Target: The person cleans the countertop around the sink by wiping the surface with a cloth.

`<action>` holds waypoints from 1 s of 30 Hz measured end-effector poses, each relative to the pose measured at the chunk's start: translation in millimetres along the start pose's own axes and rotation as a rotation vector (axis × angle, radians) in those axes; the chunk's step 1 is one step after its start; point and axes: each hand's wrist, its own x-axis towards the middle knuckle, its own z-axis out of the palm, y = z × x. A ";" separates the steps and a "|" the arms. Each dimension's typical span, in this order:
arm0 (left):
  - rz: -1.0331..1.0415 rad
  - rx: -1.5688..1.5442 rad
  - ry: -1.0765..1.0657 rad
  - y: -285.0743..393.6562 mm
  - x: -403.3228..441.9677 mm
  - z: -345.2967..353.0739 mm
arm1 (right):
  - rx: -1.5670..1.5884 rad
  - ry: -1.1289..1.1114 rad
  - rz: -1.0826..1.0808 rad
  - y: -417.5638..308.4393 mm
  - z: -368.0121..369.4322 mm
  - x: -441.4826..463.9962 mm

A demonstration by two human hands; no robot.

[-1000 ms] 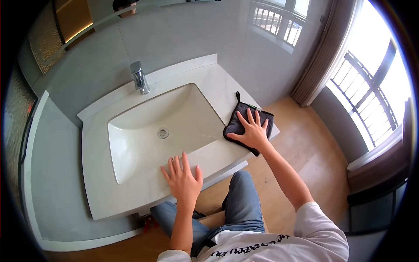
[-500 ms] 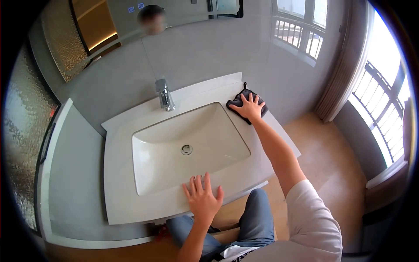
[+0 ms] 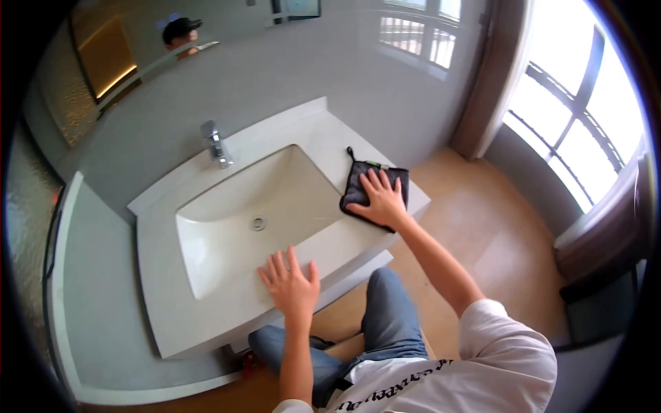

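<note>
A dark grey cleaning cloth (image 3: pixel 354 184) with black edging and a small hanging loop lies spread on the right side of the white countertop (image 3: pixel 157 275), reaching the basin's rim. My right hand (image 3: pixel 380 198) presses on top of it, palm down and fingers spread. At the counter's front edge my left hand (image 3: pixel 292 286) rests flat, fingers stretched toward the sink and holding nothing. Between the hands and the wall is the white sink basin (image 3: pixel 241 196), with a round drain (image 3: pixel 258 223) in its bottom. A chrome faucet (image 3: pixel 217 146) stands behind it.
On the left a low partition (image 3: pixel 103 289) borders the counter. Behind rises a glossy grey wall (image 3: pixel 289 76) with a mirror, which shows a person in a cap. A curtain (image 3: pixel 482 82) and a bright window (image 3: pixel 571 103) are to the right, above the wooden floor (image 3: pixel 475 213).
My right hand has slid the cloth from the back right corner toward the counter's front, and the cloth lies flatter. The left hand stays at the front edge. The camera view has shifted.
</note>
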 end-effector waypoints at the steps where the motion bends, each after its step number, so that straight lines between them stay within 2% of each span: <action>1: 0.021 -0.039 -0.017 0.2 -0.3 -1.4 | -0.001 0.013 0.017 -2.2 -5.5 -23.3; 5: 0.023 -0.023 -0.025 0.5 1.7 -2.7 | 0.010 0.083 0.021 -9.9 -11.0 -82.2; 9: 0.018 0.011 -0.029 2.3 3.5 -6.3 | -0.012 0.022 0.009 -12.4 -12.1 -71.7; 12: 0.020 0.014 -0.023 3.3 4.0 -6.4 | -0.057 -0.051 0.013 -12.9 -7.9 -39.8; 17: -0.025 0.023 -0.077 7.8 7.6 -12.4 | -0.036 -0.038 0.023 -15.1 13.0 43.6; 24: -0.022 0.065 -0.087 8.9 7.1 -13.7 | 0.002 0.001 0.168 -42.6 37.4 161.0; 30: -0.034 0.044 -0.062 6.2 4.9 -9.4 | -0.006 -0.074 0.206 -45.5 40.4 194.0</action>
